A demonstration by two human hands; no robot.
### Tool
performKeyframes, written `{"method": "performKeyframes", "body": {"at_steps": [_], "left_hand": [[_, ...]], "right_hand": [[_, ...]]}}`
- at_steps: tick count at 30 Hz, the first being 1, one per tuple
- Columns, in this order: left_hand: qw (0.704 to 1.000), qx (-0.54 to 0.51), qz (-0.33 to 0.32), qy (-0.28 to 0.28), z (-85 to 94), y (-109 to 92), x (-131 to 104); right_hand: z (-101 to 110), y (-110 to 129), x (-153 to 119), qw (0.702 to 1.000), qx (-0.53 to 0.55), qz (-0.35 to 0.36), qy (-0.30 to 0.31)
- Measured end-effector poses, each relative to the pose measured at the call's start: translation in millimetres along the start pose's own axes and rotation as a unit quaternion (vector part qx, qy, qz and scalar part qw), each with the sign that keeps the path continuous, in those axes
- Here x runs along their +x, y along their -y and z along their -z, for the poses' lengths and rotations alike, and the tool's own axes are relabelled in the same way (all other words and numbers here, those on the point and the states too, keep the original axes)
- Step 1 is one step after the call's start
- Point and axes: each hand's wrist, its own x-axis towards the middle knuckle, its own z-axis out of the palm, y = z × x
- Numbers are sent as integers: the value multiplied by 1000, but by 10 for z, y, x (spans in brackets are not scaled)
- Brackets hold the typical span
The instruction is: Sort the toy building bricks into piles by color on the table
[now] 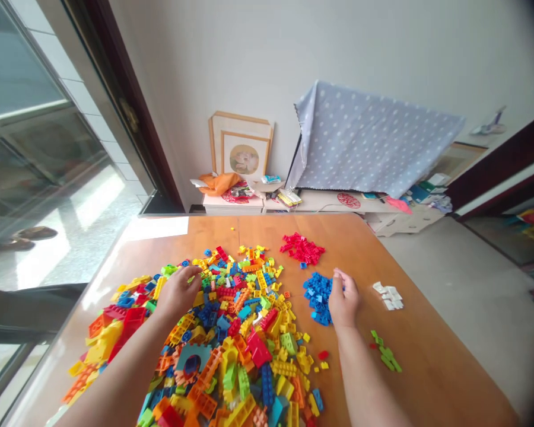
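My left hand (180, 290) is over the left part of a big mixed pile of toy building bricks (249, 332). Its fingers are curled together, and whatever they may hold is hidden. At the right edge of a small heap of blue bricks (318, 296) is my right hand (343, 299), closed with thumb and fingers drawn up. I cannot make out anything inside it. Beyond the blue heap lies a heap of red bricks (302, 249). A few white bricks (388, 296) and several light green bricks (386, 353) sit to the right of my right hand.
The bricks lie on a wooden table (431, 350). A white sheet (155, 228) lies at its far left corner. Behind stand a low white cabinet (324, 201) with clutter, framed pictures (242, 145) and something under a dotted cloth (374, 139). A glass door (48, 118) is left.
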Motion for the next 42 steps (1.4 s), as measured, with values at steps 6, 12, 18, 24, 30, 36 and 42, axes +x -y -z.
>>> {"method": "performKeyframes", "body": {"at_steps": [6, 12, 18, 24, 30, 36, 42], "left_hand": [[991, 71, -112, 30, -112, 21, -119], [980, 112, -130, 97, -205, -97, -359], [978, 112, -136, 109, -135, -306, -506], [979, 51, -154, 121, -37, -396, -605], [970, -12, -198, 143, 114, -489, -679], [961, -70, -185, 191, 196, -550, -722], [975, -115, -107, 156, 174, -448, -534]], "right_hand": [[-535, 390, -252, 983, 54, 30, 172], [-985, 794, -445, 949, 44, 135, 282], [-1292, 1159, -655, 891, -72, 224, 387], [-1173, 1348, -914, 850, -147, 258, 434], [-870, 1364, -1041, 837, -118, 276, 458], [-654, 1452, -1125, 825, -67, 289, 480], [-569, 1516, -1121, 821, -11, 287, 494]]}}
